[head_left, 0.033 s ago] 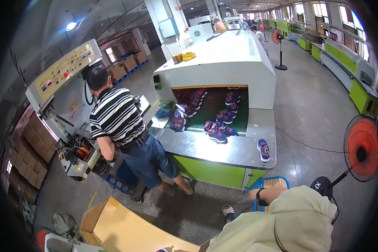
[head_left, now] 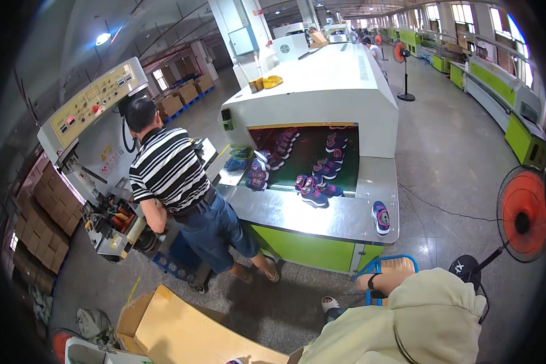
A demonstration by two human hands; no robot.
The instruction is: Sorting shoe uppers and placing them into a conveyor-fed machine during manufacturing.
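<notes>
- Right hand (head_left: 363,282): beside the blue-framed stool (head_left: 400,263), black wristband (head_left: 372,283) on; fingers partly hidden, so grip or contact cannot be told.
- Left hand: out of my sight; state cannot be told.
- Single navy-and-pink sneaker (head_left: 380,217): lies at the near right corner of the steel desk (head_left: 349,223), well apart from the rest.
- Sneaker cluster (head_left: 313,192): midway along the desk's far edge, at the mouth of the white tunnel machine (head_left: 327,106).
- More sneakers: two rows running back along the green belt (head_left: 296,175).
- Co-worker (head_left: 175,167) in striped shirt: off the desk's left end, facing the control-panel machine (head_left: 94,103).
</notes>
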